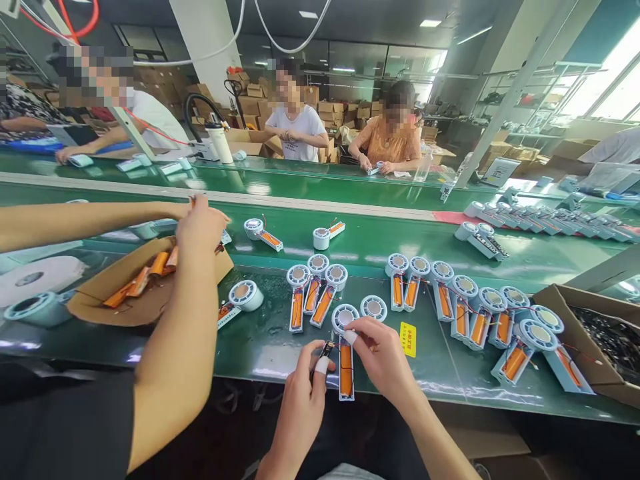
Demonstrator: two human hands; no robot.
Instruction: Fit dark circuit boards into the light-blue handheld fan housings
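In front of me an opened handheld fan lies on the bench, an orange battery in its handle and its round head pointing away. My left hand, a white cover on its thumb, pinches a small black circuit board just left of the handle. My right hand is closed at the joint between fan head and handle, its fingers pressed together; what they grip is too small to make out. A white cover shows on that hand too. Another fan head sits just beyond the right hand.
Several opened fans line the right side, beside a cardboard box of black parts. At left, a co-worker's arm reaches over a cardboard tray of orange batteries. A yellow label is on the bench. Other people sit across the belt.
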